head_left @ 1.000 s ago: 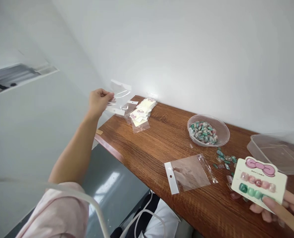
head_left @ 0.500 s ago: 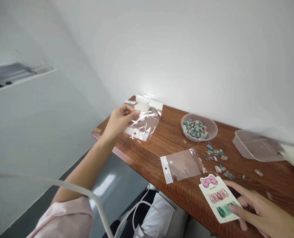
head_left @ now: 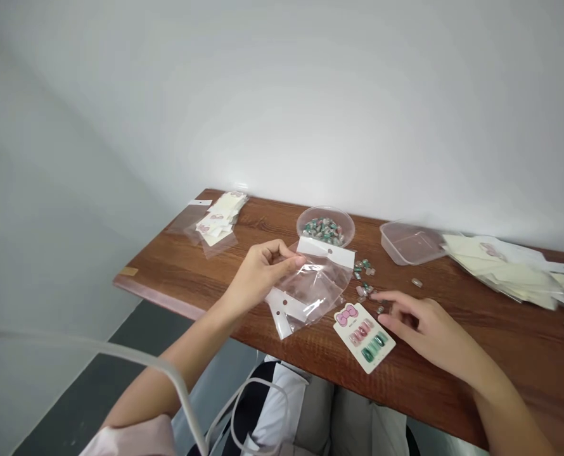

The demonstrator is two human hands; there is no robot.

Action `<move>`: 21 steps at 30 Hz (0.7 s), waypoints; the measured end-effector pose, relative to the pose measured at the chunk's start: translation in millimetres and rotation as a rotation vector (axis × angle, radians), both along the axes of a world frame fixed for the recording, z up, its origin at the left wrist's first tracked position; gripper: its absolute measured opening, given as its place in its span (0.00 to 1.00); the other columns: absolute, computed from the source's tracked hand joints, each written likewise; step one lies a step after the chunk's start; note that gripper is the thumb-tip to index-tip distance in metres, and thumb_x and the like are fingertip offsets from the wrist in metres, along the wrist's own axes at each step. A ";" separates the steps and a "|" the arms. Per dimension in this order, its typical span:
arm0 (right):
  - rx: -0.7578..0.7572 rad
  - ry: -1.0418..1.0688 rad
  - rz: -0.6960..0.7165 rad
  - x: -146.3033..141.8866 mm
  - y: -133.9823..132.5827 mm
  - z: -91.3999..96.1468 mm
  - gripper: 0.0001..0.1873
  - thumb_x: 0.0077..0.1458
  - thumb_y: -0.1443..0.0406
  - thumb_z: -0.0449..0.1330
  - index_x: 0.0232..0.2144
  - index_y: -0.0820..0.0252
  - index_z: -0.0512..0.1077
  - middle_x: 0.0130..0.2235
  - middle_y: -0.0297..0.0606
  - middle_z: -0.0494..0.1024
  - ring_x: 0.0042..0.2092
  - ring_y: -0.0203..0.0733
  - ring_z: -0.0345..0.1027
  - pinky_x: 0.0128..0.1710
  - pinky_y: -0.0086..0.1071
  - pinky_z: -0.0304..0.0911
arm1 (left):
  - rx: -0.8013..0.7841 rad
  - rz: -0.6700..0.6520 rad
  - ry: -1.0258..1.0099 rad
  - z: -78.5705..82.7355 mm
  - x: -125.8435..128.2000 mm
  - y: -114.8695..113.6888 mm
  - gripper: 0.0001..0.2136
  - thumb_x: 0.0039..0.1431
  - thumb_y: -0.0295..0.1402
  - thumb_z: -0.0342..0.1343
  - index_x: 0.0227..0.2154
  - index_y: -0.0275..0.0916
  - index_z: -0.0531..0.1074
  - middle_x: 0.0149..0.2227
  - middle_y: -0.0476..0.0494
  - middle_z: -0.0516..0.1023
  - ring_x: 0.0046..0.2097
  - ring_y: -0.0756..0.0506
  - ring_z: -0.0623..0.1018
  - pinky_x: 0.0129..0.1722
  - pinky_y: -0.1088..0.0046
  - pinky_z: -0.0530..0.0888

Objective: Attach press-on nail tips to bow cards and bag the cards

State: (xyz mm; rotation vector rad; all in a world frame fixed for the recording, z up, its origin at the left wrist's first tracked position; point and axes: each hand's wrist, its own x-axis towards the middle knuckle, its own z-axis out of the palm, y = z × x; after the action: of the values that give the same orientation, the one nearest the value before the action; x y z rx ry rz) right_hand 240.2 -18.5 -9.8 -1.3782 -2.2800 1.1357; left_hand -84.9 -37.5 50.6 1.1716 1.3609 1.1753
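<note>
Bright, even light leaves a pale glare on the white wall (head_left: 244,171) and glints on the plastic bag (head_left: 310,285). Shadows are faint; the picture's edges bow slightly.

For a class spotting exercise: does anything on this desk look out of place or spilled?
Yes. Loose press-on nails lie scattered on the wooden tabletop outside the clear bowl, which holds the others. A lone nail sits apart near the plastic tub. They look spilled.
</note>
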 end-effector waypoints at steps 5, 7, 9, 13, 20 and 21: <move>-0.011 0.416 -0.022 -14.5 -5.2 -7.1 0.22 0.65 0.48 0.61 0.49 0.56 0.79 0.32 0.36 0.81 0.30 0.39 0.71 0.30 0.30 0.63 | -0.024 -0.103 0.002 -18.4 38.8 2.5 0.18 0.52 0.44 0.72 0.24 0.40 0.69 0.25 0.49 0.80 0.27 0.49 0.76 0.27 0.74 0.69; -0.044 0.499 -0.052 -20.5 -6.4 -9.5 0.21 0.63 0.48 0.63 0.43 0.58 0.80 0.32 0.38 0.82 0.30 0.39 0.73 0.29 0.30 0.65 | -0.046 -0.148 -0.015 -24.9 52.8 2.0 0.19 0.52 0.44 0.71 0.24 0.41 0.67 0.24 0.49 0.79 0.26 0.49 0.75 0.27 0.75 0.68; -0.069 0.554 -0.119 -24.9 -6.2 -10.9 0.20 0.63 0.48 0.63 0.37 0.59 0.81 0.30 0.38 0.82 0.29 0.40 0.74 0.29 0.30 0.66 | -0.076 -0.195 -0.038 -29.0 63.3 1.8 0.20 0.52 0.46 0.71 0.25 0.41 0.66 0.23 0.50 0.77 0.25 0.50 0.73 0.25 0.76 0.66; -0.139 0.684 -0.176 -27.8 -3.4 -12.0 0.22 0.64 0.47 0.63 0.34 0.60 0.80 0.32 0.40 0.84 0.31 0.42 0.77 0.30 0.31 0.70 | -0.154 -0.247 -0.170 -31.0 71.1 3.0 0.25 0.47 0.51 0.73 0.24 0.41 0.65 0.24 0.51 0.77 0.25 0.49 0.76 0.25 0.76 0.71; -0.076 0.759 -0.173 -28.0 -5.9 -10.8 0.21 0.67 0.49 0.60 0.40 0.59 0.80 0.38 0.42 0.86 0.39 0.46 0.80 0.39 0.35 0.72 | -0.285 -0.144 -0.368 -42.7 66.6 2.1 0.29 0.41 0.52 0.76 0.26 0.42 0.61 0.23 0.54 0.75 0.23 0.48 0.78 0.25 0.72 0.77; -0.019 0.733 -0.177 -27.7 -6.7 -10.7 0.21 0.68 0.49 0.59 0.38 0.59 0.79 0.37 0.42 0.85 0.39 0.45 0.79 0.39 0.35 0.71 | -0.263 -0.138 -0.342 -44.6 65.6 1.6 0.29 0.43 0.53 0.75 0.26 0.42 0.62 0.23 0.54 0.76 0.23 0.48 0.78 0.25 0.73 0.77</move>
State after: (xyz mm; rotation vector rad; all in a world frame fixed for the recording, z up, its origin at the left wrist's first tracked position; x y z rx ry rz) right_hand 212.5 -25.2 -20.5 -0.9226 -1.5970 1.3208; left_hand -19.3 -35.9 5.9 0.8199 1.1153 1.0089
